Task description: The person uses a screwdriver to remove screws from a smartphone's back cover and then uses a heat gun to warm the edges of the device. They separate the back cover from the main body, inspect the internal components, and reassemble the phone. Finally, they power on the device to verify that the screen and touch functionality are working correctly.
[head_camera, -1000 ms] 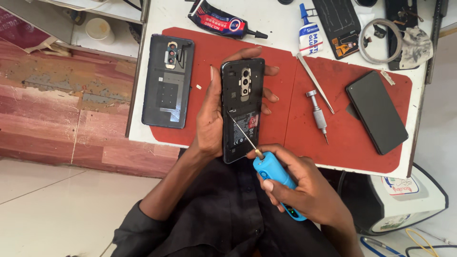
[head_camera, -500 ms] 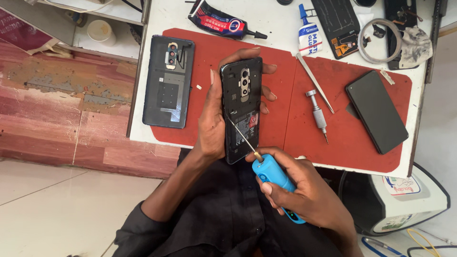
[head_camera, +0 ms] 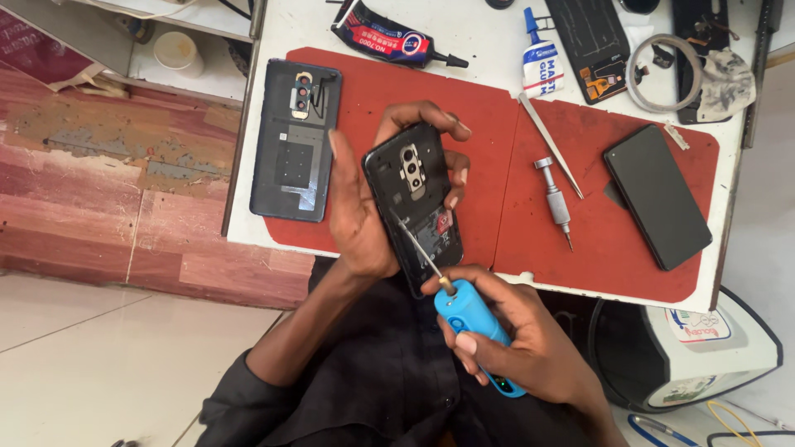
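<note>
Two hands busy: left hand grips phone, right hand grips screwdriver.

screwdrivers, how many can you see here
2. A blue electric screwdriver is in the right hand, its tip on the opened phone that the left hand holds. A silver manual screwdriver lies on the red mat. Clutter may hide others.

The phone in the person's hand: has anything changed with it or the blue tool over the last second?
Very little. The left hand keeps its grip on the opened black phone, tipping it a touch. The right hand still holds the blue electric screwdriver, its bit shifted slightly up the phone's inside. Nothing was picked up or let go. The back cover, the silver screwdriver, the tweezers and the dark phone lie as before.
</note>
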